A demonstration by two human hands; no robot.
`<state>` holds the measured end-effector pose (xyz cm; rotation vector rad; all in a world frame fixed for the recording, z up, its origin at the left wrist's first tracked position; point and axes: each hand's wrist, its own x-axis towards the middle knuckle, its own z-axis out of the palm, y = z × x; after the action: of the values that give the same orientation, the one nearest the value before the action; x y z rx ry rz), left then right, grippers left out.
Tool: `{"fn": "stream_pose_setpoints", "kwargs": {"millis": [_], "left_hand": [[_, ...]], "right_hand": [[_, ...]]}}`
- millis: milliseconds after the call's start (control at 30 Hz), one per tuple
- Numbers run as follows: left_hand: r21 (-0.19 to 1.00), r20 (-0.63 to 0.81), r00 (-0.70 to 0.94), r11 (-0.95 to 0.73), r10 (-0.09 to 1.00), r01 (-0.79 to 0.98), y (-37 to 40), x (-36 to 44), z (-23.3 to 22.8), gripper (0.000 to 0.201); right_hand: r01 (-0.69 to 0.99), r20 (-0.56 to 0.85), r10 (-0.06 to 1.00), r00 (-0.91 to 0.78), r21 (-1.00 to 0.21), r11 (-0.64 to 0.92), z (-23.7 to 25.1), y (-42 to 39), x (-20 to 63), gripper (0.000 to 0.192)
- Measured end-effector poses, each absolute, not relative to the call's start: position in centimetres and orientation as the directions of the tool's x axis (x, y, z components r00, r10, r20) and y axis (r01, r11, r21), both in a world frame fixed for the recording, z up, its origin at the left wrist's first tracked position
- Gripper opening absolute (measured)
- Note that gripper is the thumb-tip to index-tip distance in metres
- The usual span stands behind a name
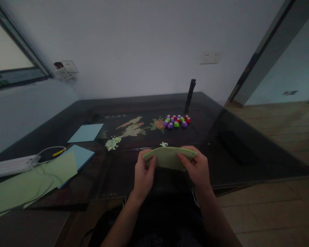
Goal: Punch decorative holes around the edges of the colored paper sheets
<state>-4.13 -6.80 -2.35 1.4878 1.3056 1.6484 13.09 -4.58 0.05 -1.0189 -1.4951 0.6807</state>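
Observation:
Both my hands hold a folded light-green paper sheet (168,157) just above the near edge of a dark glass-topped table (229,151). My left hand (143,173) pinches its left end. My right hand (195,168) grips its right end, fingers curled over the top fold. A small heap of pale paper cut-outs (112,143) lies beyond my left hand, and a few more bits (164,144) lie right behind the sheet. A cluster of several small round punches (177,121) in purple, green and red sits farther back.
Light-blue sheets (86,133) and green sheets (33,180) lie at the left, with a white power strip (12,165) and cable. A dark upright stick (190,96) stands behind the punches. Wooden floor (273,206) runs along the table's right side.

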Motion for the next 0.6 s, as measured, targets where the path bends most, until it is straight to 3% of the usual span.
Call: {"fn": "stream_pose_setpoints", "kwargs": {"millis": [100,300,433,500,600], "left_hand": [[0.874,0.474,-0.237,-0.423,0.848,0.238,-7.3,-4.6,-2.3,0.02],[0.919,0.382,-0.277,-0.332,0.882,0.211,-8.4,-4.1,-3.1,0.035],[0.828,0.554,-0.254,-0.495,0.793,0.262,-8.5,-4.1,-3.0,0.063],[0.763,0.635,-0.212,-0.559,0.743,0.326,-8.6,-4.4,-2.7,0.063],[0.756,0.633,-0.159,-0.562,0.758,0.336,-8.7,-4.7,-2.1,0.053]], "right_hand": [[0.152,0.479,0.877,0.042,-0.87,0.469,-0.4,-5.2,12.1,0.011],[0.062,0.409,0.909,0.082,-0.912,0.405,-1.6,-5.5,12.0,0.022],[0.032,0.422,0.9,0.104,-0.906,0.422,-1.9,-5.7,12.0,0.034],[0.014,0.485,0.866,0.125,-0.873,0.487,-1.8,-5.9,11.9,0.04],[0.037,0.551,0.821,0.149,-0.833,0.553,-1.5,-6.2,11.7,0.04]]}}
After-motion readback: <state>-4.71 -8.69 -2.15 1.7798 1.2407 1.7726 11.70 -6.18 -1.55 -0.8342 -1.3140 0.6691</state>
